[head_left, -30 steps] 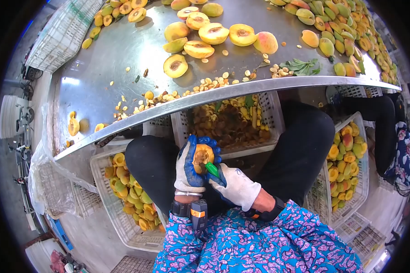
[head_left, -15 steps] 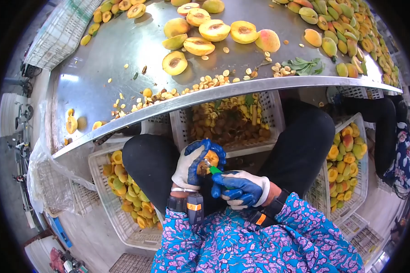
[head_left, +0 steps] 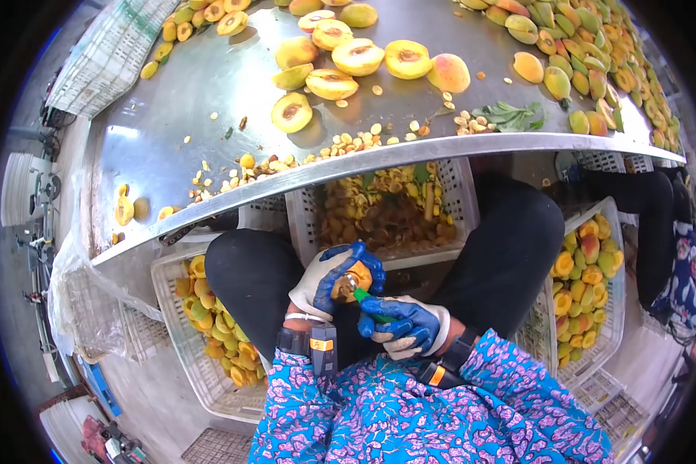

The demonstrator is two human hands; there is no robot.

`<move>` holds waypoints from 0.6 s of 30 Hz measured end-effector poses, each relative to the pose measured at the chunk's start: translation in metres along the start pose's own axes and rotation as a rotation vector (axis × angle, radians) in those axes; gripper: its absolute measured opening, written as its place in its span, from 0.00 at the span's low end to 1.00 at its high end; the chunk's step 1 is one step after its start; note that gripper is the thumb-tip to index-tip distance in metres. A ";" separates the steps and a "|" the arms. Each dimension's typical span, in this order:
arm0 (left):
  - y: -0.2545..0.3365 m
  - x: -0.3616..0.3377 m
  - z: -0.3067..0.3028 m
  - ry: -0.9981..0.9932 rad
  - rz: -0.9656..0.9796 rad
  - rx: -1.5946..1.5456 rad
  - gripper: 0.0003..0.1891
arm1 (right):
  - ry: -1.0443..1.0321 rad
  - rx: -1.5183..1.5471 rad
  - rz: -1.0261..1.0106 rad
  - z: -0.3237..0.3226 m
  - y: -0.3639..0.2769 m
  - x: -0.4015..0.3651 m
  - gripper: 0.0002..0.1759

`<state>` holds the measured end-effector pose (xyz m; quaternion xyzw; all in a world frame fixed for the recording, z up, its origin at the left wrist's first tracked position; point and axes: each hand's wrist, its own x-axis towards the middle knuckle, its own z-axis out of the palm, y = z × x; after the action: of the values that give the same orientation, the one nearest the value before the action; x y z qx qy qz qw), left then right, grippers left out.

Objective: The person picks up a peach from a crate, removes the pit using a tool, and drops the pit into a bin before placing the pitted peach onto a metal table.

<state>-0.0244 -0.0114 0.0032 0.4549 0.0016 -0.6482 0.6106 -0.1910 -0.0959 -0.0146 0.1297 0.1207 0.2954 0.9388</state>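
My left hand (head_left: 329, 277), in a white and blue glove, is wrapped round an orange-yellow halved fruit (head_left: 358, 274) above my lap. My right hand (head_left: 404, 323), gloved the same way, is closed on the green handle of a small tool (head_left: 361, 295). The tool's metal tip touches the dark middle of the fruit. Just beyond the hands, between my knees, a white crate (head_left: 305, 223) holds brown pits and yellow scraps.
A metal table (head_left: 209, 147) carries halved fruit (head_left: 291, 113), loose kernels, green leaves (head_left: 510, 116) and a large fruit pile (head_left: 572, 46). Fruit-filled crates stand at my left (head_left: 179, 352) and right (head_left: 612, 309). Another person's dark-clothed leg (head_left: 653, 232) is at the right.
Both hands have shifted very slightly, and the fruit's dark middle is turned a little differently against the tool tip. The camera view has moved a little. Both holds are unchanged.
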 end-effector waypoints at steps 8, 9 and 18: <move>-0.013 0.011 0.005 0.049 0.170 -0.425 0.19 | -0.445 0.330 -0.088 -0.015 0.006 0.027 0.26; -0.012 0.018 0.005 0.101 0.176 -0.465 0.18 | -0.436 0.348 -0.107 -0.014 0.002 0.027 0.26; 0.003 0.012 -0.005 0.316 0.427 -0.270 0.23 | 1.128 -1.519 -0.851 0.009 -0.073 -0.002 0.18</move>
<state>-0.0173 -0.0185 -0.0048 0.4548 0.0869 -0.4202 0.7804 -0.1521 -0.1566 -0.0290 -0.7069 0.3605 -0.0447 0.6070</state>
